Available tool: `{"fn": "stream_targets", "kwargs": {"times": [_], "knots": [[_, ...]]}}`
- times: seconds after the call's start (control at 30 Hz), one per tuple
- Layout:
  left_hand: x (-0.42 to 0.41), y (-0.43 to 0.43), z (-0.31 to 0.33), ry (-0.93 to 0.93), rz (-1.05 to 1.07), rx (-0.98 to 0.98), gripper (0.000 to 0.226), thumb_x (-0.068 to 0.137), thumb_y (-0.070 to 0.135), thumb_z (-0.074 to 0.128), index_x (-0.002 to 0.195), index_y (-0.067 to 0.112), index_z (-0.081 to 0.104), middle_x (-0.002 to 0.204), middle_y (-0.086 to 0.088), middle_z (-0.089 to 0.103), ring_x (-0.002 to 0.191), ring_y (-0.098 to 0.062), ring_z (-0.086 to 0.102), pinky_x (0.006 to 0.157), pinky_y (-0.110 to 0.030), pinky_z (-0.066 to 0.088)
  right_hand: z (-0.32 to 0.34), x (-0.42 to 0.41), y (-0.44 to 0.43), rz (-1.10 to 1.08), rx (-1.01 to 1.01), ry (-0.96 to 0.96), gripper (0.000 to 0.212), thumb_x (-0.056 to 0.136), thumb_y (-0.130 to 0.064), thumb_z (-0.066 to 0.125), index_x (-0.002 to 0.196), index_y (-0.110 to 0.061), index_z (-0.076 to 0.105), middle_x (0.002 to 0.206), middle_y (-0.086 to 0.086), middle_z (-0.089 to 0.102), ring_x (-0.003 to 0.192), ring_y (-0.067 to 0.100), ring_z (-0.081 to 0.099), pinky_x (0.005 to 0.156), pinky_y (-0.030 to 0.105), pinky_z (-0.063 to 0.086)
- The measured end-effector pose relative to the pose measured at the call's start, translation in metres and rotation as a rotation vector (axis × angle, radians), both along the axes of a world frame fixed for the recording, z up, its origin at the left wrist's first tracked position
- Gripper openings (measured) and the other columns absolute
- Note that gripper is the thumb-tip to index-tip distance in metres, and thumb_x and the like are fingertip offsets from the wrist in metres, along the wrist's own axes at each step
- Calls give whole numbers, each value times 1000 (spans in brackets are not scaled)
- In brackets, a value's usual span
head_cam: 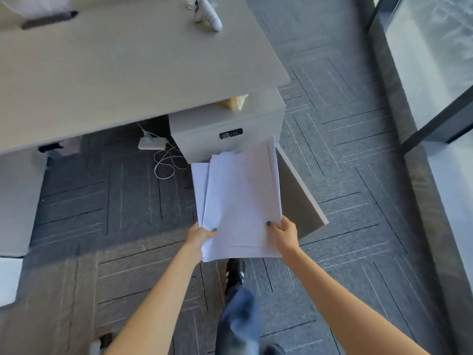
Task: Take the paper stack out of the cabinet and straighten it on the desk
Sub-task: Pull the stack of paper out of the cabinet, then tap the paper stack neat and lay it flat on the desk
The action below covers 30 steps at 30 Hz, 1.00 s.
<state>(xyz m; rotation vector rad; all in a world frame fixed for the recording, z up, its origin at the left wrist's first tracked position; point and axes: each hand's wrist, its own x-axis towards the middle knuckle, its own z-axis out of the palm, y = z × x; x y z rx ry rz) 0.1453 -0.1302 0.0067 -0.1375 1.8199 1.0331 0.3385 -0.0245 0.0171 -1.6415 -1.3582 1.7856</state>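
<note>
A loose stack of white paper [239, 198] is held flat in the air in front of the grey cabinet [225, 119], its sheets fanned and uneven. My left hand [199, 237] grips the stack's near left corner, thumb on top. My right hand [282, 234] grips the near right corner the same way. The cabinet door [299, 198] stands swung open to the right, behind the paper. The cabinet sits under the right end of the grey desk [128, 73], which fills the upper left.
A white bottle [207, 14] lies on the desk's far edge, and a dark flat item [48, 20] at its far left. A power strip [152, 144] and white cable lie on the carpet under the desk. A glass wall [435, 73] runs along the right. My shoe [235, 272] is below the paper.
</note>
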Motion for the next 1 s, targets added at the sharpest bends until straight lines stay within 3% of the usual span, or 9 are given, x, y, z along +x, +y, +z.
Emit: {"fn": "stream_targets", "kwargs": {"times": [0.13,0.4,0.5,0.6,0.77,1.0], "knots": [[22,-30,64,-9,34,99,50,86,-8,63,134,3,52,132,-16,61,106,-28,59,97,-39,47,69,20,-27,23,33,69,20,88,-1,48,99,-12,61,87,-2,64,76,12,54,64,24,44],[1,-48,178,1,23,292,51,86,-4,64,135,4,52,134,-15,61,120,-33,60,99,-44,49,178,4,-26,102,138,157,13,91,-3,51,99,-7,61,86,4,61,75,17,52,65,28,45],[-20,-42,216,-1,-21,354,53,85,-8,64,135,2,52,133,-16,61,112,-30,61,89,-38,53,209,-17,-11,138,205,166,17,91,-4,50,103,-3,62,85,2,62,73,15,51,60,21,43],[-51,-25,251,2,-81,409,54,84,-11,63,135,2,53,130,-15,63,105,-27,64,85,-35,53,238,-47,13,167,249,185,16,89,-5,50,98,-9,63,87,2,62,76,17,49,63,26,40],[-116,6,303,-26,-93,489,47,86,-6,61,130,8,57,120,-9,69,102,-21,68,82,-32,56,284,-111,55,157,252,265,18,92,0,49,101,-9,60,79,-7,60,65,6,50,49,4,41],[-225,64,359,-121,18,559,28,88,13,61,114,7,70,113,-7,74,102,-25,69,89,-38,53,317,-213,121,260,194,296,16,91,-8,55,104,-6,63,87,3,62,75,18,53,60,22,48]]}}
